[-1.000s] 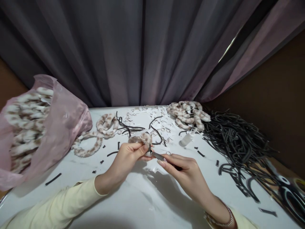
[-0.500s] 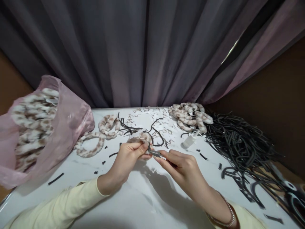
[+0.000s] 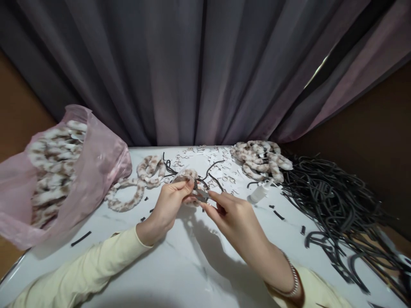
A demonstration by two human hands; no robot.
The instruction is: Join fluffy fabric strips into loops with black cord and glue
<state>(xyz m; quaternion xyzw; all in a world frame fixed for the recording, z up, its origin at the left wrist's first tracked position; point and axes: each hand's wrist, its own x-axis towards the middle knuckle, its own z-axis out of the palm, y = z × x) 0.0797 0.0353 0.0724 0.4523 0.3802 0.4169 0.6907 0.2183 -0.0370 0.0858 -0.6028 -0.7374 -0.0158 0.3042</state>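
My left hand (image 3: 167, 204) is closed on a fluffy white-and-brown plush tube (image 3: 191, 173), thumb on top, near the middle of the table. A short dark piece (image 3: 195, 185) shows at the tube by my left thumb. My right hand (image 3: 239, 218), with a beaded bracelet at the wrist, pinches a small grey metal tool (image 3: 203, 195); its exact kind is unclear. The tool's far end meets the plush tube beside my left fingertips. My fingers hide much of the contact. Black cords (image 3: 213, 167) lie just behind my hands.
A pink bag (image 3: 105, 158) of plush tubes stands left, with loose plush rings (image 3: 125, 201) beside it. Small rings and paper bits (image 3: 227, 175) cover the back. Right are a plush pile (image 3: 261, 158), a white bottle (image 3: 259, 192) and a heap of black cords (image 3: 334, 196).
My right hand has moved slightly left and up, bringing the grey tool closer to my left thumb. The whole view has shifted a little. Both hands keep their holds.
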